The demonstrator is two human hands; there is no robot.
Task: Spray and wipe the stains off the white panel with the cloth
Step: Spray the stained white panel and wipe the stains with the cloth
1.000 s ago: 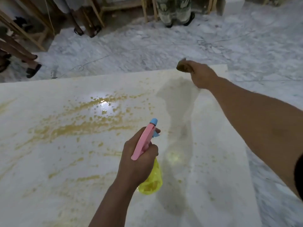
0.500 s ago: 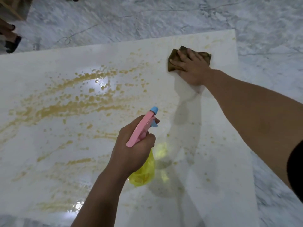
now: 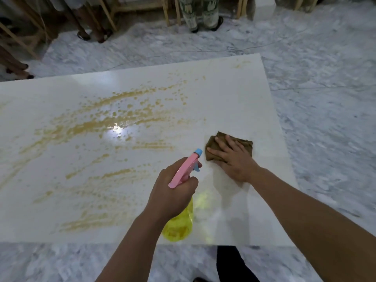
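Most stains [image 3: 114, 127] lie left of your right hand [image 3: 234, 159], flat on the cloth [image 3: 215, 147]; left hand [image 3: 173, 192] grips the spray bottle [image 3: 181, 220]: I'd wipe leftward next.

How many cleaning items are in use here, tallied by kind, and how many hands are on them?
Spray bottle: 1, yellow with a pink trigger head, held in the left hand
Cloth: 1, brown, pressed flat on the white panel under the right hand
Hands: 2
Total: 2 cleaning items, 2 hands
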